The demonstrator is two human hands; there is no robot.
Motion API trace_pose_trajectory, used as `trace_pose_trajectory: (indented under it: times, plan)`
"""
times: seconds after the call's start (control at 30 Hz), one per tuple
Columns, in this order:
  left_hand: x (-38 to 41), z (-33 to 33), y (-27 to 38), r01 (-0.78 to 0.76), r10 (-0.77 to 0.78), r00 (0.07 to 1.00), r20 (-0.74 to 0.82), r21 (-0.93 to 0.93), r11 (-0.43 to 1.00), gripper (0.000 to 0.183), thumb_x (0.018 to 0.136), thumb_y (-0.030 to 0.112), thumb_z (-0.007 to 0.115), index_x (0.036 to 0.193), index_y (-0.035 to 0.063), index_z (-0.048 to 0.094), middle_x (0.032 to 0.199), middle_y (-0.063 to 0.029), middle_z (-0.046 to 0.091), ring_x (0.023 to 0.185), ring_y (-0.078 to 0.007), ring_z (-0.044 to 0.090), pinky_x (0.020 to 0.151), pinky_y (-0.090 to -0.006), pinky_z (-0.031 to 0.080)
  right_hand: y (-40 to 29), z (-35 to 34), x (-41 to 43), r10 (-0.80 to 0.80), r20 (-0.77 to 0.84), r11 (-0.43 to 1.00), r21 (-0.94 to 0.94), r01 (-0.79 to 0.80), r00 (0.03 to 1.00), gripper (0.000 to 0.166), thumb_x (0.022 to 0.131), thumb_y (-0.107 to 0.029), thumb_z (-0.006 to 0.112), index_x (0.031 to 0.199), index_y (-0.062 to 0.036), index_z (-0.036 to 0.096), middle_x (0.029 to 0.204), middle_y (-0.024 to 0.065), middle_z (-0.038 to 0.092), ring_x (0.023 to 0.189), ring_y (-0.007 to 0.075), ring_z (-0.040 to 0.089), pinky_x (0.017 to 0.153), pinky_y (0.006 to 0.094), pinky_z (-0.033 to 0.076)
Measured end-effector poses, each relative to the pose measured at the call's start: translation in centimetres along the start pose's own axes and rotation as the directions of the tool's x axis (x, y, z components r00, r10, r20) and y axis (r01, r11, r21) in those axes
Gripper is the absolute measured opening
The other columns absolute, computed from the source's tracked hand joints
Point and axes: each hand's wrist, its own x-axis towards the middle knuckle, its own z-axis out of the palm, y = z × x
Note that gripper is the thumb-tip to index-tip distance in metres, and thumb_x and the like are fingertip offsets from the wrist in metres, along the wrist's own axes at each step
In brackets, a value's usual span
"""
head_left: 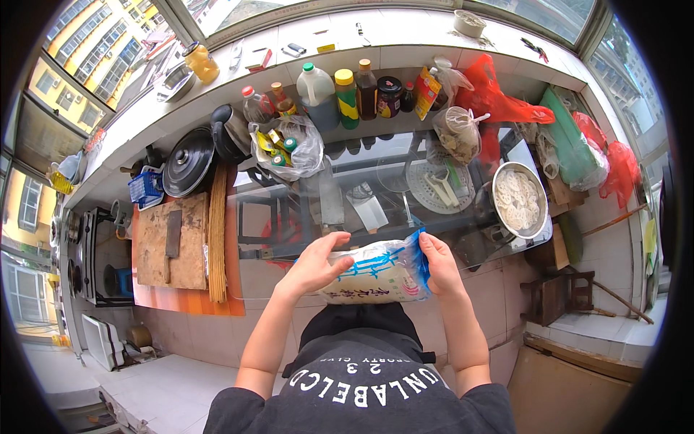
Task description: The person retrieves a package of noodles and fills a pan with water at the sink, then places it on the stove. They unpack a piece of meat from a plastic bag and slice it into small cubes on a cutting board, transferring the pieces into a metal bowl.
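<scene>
A clear plastic packet (374, 279) with blue bamboo print, blue ends and writing is held crosswise before my body, at the near edge of the glass table. Its pale contents cannot be made out clearly. My right hand (442, 263) pinches the blue end at the right, thumb on top. Around the left part of the packet is my left hand (316, 266), its thumb over the plastic and its forefinger stretched along the far side. Past the packet, a cleaver (331, 198) and a vegetable peeler (443, 187) lie on the table.
At right stands a metal bowl of sliced lotus root (518, 200). A wooden chopping board (184, 238) bears another cleaver (173, 233). Bottles, among them a green one (346, 100), line the back, with a bag of condiments (284, 146) and a black lid (188, 163) leftward.
</scene>
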Motion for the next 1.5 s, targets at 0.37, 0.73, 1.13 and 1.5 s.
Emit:
trace_pose_trajectory:
  times: [0.37,0.73,1.13,1.5]
  plan:
    - [0.5,2.5,-11.1,0.026,-0.235,0.957,-0.172,-0.753,0.657,0.069,0.097,0.043,0.048,0.144,-0.0003,0.023,0.148,-0.0206,0.03,0.139,-0.0275,0.027,0.112,-0.0368,0.026,-0.2,-2.7,1.2,0.023,-0.172,0.972,0.236,0.018,0.985,0.025,0.1,-0.028,0.047,0.086,-0.01,0.059,0.079,-0.001,0.061,0.074,0.0099,0.059,0.069,0.0265,0.049]
    - [2.9,1.7,-7.1,0.032,-0.133,0.988,-0.078,-0.74,0.672,0.041,0.095,0.039,0.056,0.115,0.0032,0.055,0.094,0.0004,0.06,0.087,-0.0077,0.052,0.079,-0.0245,0.043,2.3,-6.0,0.9,0.273,-0.043,0.856,0.467,-0.223,0.961,0.046,0.102,-0.032,0.033,0.119,0.0042,0.056,0.12,0.0156,0.062,0.108,0.0278,0.06,0.095,0.0408,0.047]
    - [0.0,2.2,-9.0,0.136,-0.16,0.986,0.042,-0.757,0.639,0.073,0.08,0.046,0.073,0.131,0.0019,0.044,0.119,-0.0082,0.057,0.11,-0.0183,0.052,0.097,-0.0336,0.041,3.4,-4.3,1.5,0.303,-0.111,0.824,0.53,-0.202,0.947,0.046,0.102,-0.039,0.036,0.119,-0.0013,0.057,0.12,0.0137,0.061,0.11,0.0293,0.059,0.097,0.0448,0.045]
    - [-3.4,2.3,-10.9,0.107,-0.355,0.933,-0.053,-0.903,0.417,0.063,0.079,0.037,0.073,0.127,0.0032,0.049,0.118,-0.0076,0.058,0.108,-0.0184,0.055,0.094,-0.0347,0.043,2.7,-1.7,-0.7,-0.045,-0.201,0.96,-0.281,-0.014,0.979,0.047,0.096,-0.029,0.054,0.132,0.0009,0.043,0.12,0.0067,0.057,0.11,0.0145,0.053,0.096,0.0314,0.042]
